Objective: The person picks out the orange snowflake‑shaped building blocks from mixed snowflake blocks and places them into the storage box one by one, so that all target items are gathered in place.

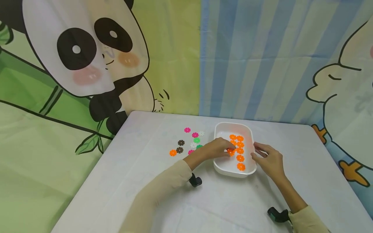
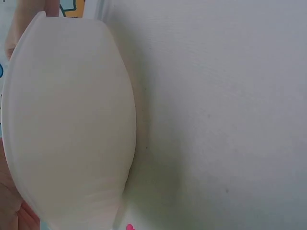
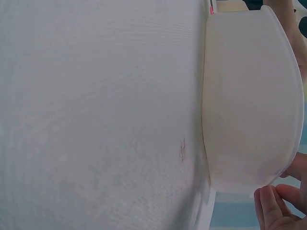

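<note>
A white plastic tray (image 1: 222,166) with rounded corners stands on the table, holding several orange flower-shaped discs (image 1: 240,158), most of them in two rows. My left hand (image 1: 217,149) reaches over the tray's left side and pinches one orange disc (image 1: 231,152) inside it. At the tray's right rim, my right hand (image 1: 271,162) grips the edge between thumb and fingers. The right wrist view shows the fingertips (image 3: 270,191) against the tray's outer wall (image 3: 252,100). In the left wrist view the tray wall (image 2: 72,115) hides most of the left hand's work.
Left of the tray lie loose discs: pink (image 1: 187,130), brown (image 1: 181,142), green (image 1: 197,140), white (image 1: 201,133) and one orange disc (image 1: 173,152). A patterned curtain (image 1: 233,58) hangs behind the white table (image 1: 140,139). Black wrist devices (image 1: 278,215) sit at both sleeves.
</note>
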A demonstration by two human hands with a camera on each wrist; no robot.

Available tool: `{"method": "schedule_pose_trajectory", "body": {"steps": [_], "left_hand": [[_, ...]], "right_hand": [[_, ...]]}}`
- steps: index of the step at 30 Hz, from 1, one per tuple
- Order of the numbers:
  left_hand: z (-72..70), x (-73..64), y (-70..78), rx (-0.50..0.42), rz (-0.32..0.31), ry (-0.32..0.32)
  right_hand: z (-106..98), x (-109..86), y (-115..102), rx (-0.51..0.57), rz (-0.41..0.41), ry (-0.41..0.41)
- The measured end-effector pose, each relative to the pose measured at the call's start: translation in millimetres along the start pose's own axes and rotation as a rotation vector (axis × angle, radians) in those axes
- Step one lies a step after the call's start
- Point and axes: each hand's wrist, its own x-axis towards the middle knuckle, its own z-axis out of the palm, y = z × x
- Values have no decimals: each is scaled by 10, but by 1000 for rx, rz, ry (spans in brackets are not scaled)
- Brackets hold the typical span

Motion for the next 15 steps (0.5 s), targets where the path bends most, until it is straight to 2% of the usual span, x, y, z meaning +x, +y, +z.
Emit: {"method": "schedule_pose_trajectory", "body": {"steps": [9,15], "left_hand": [[43,160,46,103,-5,-108],[90,251,52,168,-51,-202]], "right_hand": [[13,2,12,6,18,1],[-7,13,10,14,-5,1]]}}
